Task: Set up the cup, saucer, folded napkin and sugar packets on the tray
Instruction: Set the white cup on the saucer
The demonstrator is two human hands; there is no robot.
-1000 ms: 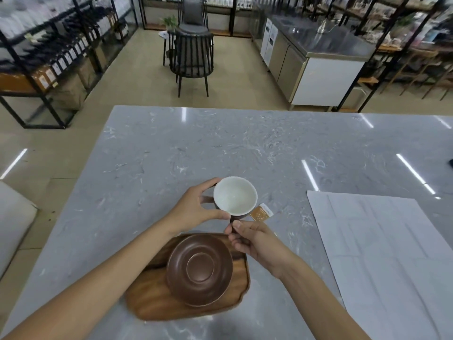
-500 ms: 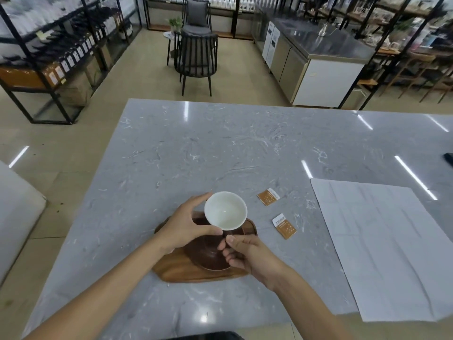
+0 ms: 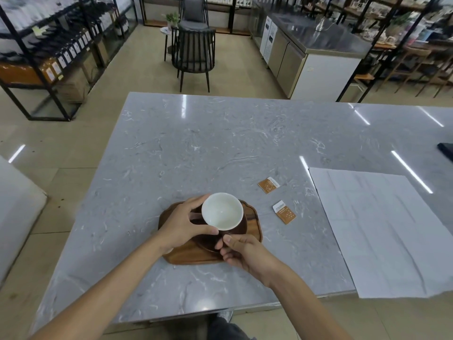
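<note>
A cup (image 3: 222, 214), white inside and dark brown outside, is held just over the dark brown saucer (image 3: 208, 244), which lies on the wooden tray (image 3: 252, 224). My left hand (image 3: 183, 227) grips the cup's left side. From the near right, my right hand (image 3: 241, 252) pinches low on the cup, probably at its handle, which is hidden. Whether the cup touches the saucer is unclear. Two orange and white sugar packets (image 3: 269, 184) (image 3: 284, 212) lie on the marble table (image 3: 196, 148) to the right of the tray. A large white napkin sheet (image 3: 382, 229) lies flat further right.
A dark flat object (image 3: 447, 149) pokes in at the table's right edge. Beyond the table stand a black chair (image 3: 193, 52), shelving on the left and a steel counter (image 3: 316, 45) at the back right. The table's near edge is close to my body.
Both hands have brought the cup toward me from beyond the tray to above the saucer. My head rose and pulled back, so both sugar packets now show.
</note>
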